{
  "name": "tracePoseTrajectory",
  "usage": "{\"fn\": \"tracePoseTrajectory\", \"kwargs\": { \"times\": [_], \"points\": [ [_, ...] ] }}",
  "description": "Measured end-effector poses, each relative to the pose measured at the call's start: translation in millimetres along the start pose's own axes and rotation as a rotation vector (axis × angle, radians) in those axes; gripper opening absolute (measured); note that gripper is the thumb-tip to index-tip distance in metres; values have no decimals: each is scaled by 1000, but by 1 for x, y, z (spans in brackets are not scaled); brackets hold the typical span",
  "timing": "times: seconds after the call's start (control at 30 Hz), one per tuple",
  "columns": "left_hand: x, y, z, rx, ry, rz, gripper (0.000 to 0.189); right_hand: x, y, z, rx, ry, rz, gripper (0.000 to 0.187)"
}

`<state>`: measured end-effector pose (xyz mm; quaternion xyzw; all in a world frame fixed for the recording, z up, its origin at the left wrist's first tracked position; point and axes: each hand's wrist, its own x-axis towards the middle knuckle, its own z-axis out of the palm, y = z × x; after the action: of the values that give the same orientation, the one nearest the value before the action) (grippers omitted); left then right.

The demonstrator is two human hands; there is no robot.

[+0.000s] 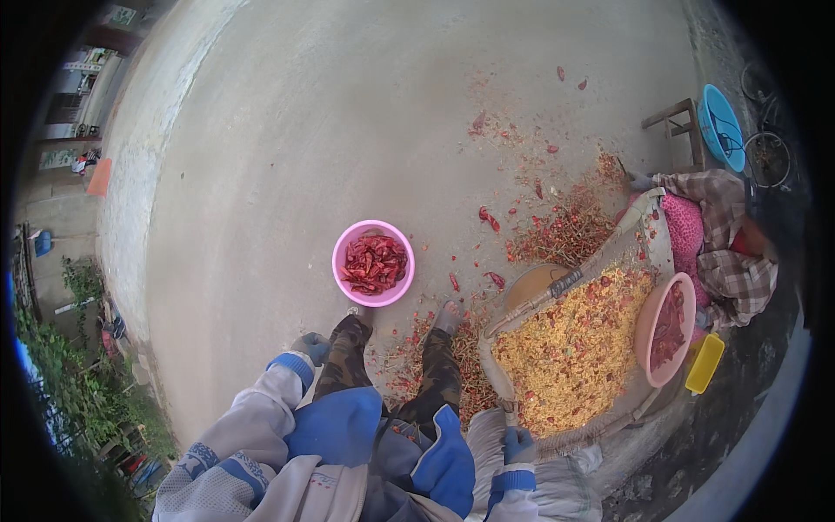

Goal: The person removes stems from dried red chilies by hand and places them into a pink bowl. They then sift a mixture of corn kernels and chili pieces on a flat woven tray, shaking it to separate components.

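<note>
My left hand (313,348), in a blue-grey glove, hangs beside my left leg in camouflage trousers; its fingers are partly hidden. My right hand (518,445), also gloved, is at the near rim of a large shallow woven basket (497,323); whether it grips the rim is unclear. Yellow chili seeds (567,346) mixed with red scraps cover the basket's bottom. In front of my left foot stands a pink plastic basin (337,277) holding dried red chilies (373,262). A second, paler pink basin (646,333) with red chilies rests tilted over the basket's right side.
Chili stems and scraps (567,228) litter the concrete around my right foot and beyond the basket. A seated person (717,254) in a checked shirt works at the right, near a yellow container (705,364). A blue basin (717,124) leans by a wooden stool (678,121). White sacks (567,489) lie below the basket.
</note>
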<state>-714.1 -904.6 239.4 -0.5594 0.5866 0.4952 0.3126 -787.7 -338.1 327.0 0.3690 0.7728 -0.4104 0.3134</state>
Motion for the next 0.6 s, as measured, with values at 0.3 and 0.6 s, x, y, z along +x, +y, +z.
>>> {"fn": "tracePoseTrajectory", "kwargs": {
  "times": [0.3,0.6],
  "points": [
    [117,201,-102,130,-88,113,9,5,-112,141,54,38,23,27],
    [223,408,-221,223,-117,79,8,-8,-233,294,160,8,203,29]
  ]
}}
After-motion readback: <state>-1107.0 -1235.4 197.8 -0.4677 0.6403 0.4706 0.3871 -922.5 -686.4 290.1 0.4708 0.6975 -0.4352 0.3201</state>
